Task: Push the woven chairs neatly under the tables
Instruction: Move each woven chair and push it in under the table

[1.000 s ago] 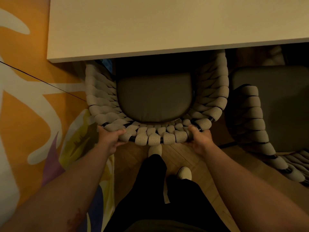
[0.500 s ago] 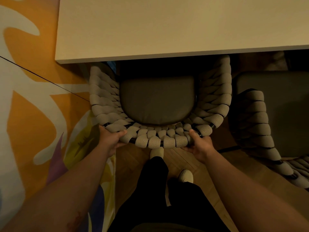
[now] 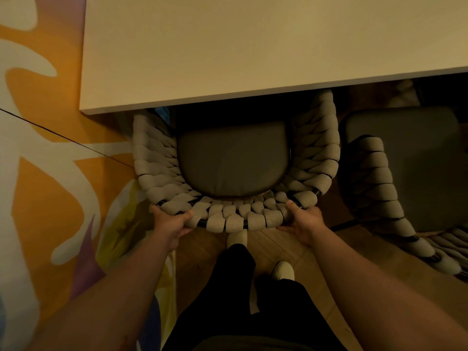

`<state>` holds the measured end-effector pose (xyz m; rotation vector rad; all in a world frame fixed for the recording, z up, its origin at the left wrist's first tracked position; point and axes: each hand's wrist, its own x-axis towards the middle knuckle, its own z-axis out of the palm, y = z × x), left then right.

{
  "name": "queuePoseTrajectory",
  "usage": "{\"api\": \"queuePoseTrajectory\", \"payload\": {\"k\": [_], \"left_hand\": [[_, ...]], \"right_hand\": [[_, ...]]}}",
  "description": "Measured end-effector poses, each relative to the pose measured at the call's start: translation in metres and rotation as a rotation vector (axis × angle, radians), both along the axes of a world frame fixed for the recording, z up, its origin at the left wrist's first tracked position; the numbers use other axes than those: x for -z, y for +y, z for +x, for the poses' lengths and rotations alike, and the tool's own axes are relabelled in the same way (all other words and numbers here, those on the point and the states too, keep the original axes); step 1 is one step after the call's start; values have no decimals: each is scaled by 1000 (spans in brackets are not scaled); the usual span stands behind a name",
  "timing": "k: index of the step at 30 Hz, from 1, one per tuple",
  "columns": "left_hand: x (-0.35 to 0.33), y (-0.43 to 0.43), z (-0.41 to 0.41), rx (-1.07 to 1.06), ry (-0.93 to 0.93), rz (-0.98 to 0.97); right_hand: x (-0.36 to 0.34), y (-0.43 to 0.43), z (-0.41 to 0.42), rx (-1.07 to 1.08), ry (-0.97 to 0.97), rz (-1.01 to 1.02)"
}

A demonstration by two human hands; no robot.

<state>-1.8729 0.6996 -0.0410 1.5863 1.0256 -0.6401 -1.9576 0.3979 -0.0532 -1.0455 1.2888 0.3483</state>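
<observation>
Head cam: left hand [image 3: 170, 226] and right hand [image 3: 302, 224] both grip the woven chair [image 3: 235, 211] by its backrest, seat partly under the table [image 3: 253, 54]. I'd push evenly so it slides in straight.

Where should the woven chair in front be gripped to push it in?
Grip the woven chair by its curved back rim, from behind, as the left hand and right hand do, either side of centre. Its open front faces the table, so a push should go straight.
</observation>
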Motion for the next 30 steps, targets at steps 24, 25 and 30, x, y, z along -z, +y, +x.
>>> {"api": "queuePoseTrajectory", "payload": {"k": [24, 25, 30], "left_hand": [[-81, -133, -36, 1696, -55, 241], [-82, -145, -41, 1732, -60, 255], [-83, -214, -86, 1853, -81, 286]], "right_hand": [[-88, -52, -166, -693, 44, -442], [-88, -58, -184, -656, 50, -443], [-79, -92, -285, -477, 69, -382]]}}
